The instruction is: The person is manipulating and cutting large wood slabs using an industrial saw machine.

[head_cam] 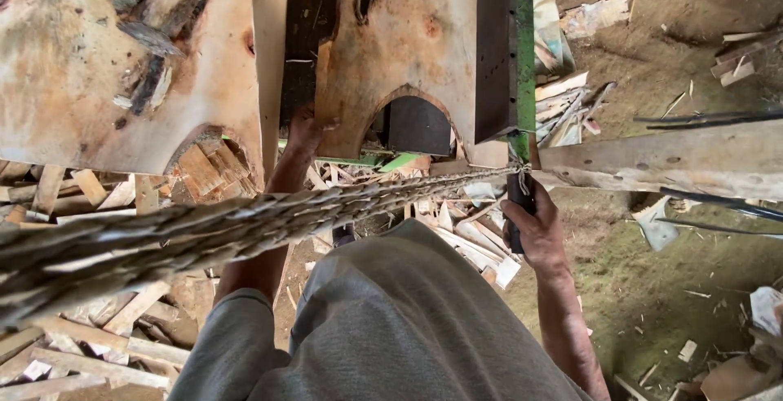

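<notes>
Meanwhile left hand (303, 133) grips the slab (408, 50) edge, right hand (534, 230) closed round a dark post (519, 197)

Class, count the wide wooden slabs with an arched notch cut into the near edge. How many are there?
2. One slab lies at upper left; the other slab lies at upper centre, with the left hand at its near edge. Others may lie outside the frame.

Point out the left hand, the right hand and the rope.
left hand (303, 133), head view, back of the hand at the slab's edge
right hand (534, 230), head view, knuckles around the dark handle
rope (245, 225), head view, middle of the twisted strand
</notes>
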